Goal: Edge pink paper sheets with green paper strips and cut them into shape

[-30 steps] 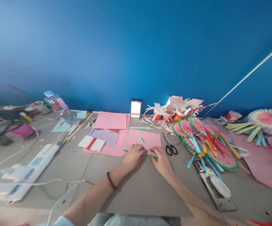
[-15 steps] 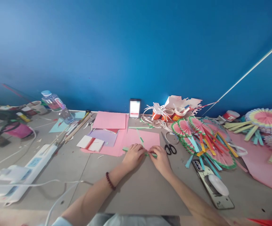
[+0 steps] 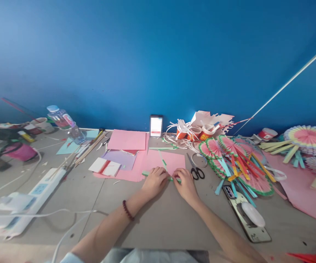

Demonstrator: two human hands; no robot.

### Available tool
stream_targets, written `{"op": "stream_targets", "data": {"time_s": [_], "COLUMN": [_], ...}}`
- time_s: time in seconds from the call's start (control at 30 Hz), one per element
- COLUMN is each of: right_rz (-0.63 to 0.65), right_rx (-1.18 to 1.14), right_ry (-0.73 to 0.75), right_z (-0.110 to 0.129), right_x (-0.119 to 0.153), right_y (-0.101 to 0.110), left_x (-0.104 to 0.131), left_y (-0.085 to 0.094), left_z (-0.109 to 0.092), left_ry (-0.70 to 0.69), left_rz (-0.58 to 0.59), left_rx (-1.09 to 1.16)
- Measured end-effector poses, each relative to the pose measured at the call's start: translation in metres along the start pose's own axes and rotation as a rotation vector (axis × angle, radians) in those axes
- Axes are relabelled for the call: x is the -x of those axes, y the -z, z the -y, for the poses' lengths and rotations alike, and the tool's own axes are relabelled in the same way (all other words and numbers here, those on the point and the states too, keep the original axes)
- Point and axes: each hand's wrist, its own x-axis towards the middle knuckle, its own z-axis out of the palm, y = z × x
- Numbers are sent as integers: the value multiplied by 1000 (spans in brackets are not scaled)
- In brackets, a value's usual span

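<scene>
My left hand (image 3: pixel 155 180) and my right hand (image 3: pixel 184 183) rest close together at the near edge of a pink paper sheet (image 3: pixel 176 159). Between them runs a narrow green paper strip (image 3: pixel 145 173), pinched in the fingers of both hands; its middle is partly hidden by the fingertips. Another green and white strip (image 3: pixel 163 160) lies on the sheet just beyond my hands. Black-handled scissors (image 3: pixel 197 174) lie to the right of my right hand.
Left are stacked pink papers (image 3: pixel 126 140), a white-and-red packet (image 3: pixel 105 167), wooden sticks (image 3: pixel 91 147), a bottle (image 3: pixel 61 118) and a power strip (image 3: pixel 37 193). Right are pleated paper fans (image 3: pixel 231 146), paper cups (image 3: pixel 207 133) and a phone (image 3: pixel 256 233) under a white mouse (image 3: pixel 253 214).
</scene>
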Motion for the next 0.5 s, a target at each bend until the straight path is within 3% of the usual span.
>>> {"op": "stream_targets", "data": {"time_s": [0.5], "right_rz": [72], "right_rx": [-6], "right_ry": [125], "right_z": [-7], "right_x": [4], "right_y": [7], "left_x": [1], "left_y": [-3], "left_z": [-3], "left_ry": [-67], "left_rz": [-15], "left_rx": [-138]}}
